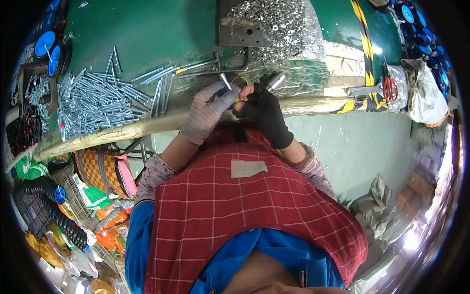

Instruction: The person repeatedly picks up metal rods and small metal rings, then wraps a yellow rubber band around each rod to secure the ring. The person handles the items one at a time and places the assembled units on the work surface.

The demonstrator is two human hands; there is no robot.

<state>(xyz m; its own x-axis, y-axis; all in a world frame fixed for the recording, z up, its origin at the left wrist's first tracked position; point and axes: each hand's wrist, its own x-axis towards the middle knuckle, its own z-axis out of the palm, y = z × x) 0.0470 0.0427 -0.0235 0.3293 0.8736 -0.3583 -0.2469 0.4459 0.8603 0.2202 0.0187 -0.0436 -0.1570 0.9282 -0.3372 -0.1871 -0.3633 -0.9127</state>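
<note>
My left hand [208,108], in a grey striped glove, is closed at the bench edge, and a shiny metal rod end [224,80] sticks up from its fingers. Right beside it, my right hand [267,115] wears a black fingerless glove, its bare fingertips pinched together near the left fingers. A thin yellow ring [240,79] shows between the two hands; what the right fingertips grip is hidden. Past the right knuckles juts a silver metal cylinder [276,82]; whether that hand holds it I cannot tell.
Many long bolts [95,105] lie heaped on the green bench [142,36] at left. Small nuts or washers [284,24] are piled at the back beside a dark metal plate [232,34]. Red-handled scissors [390,89] lie at right. Blue wheels [45,44] stand at far left.
</note>
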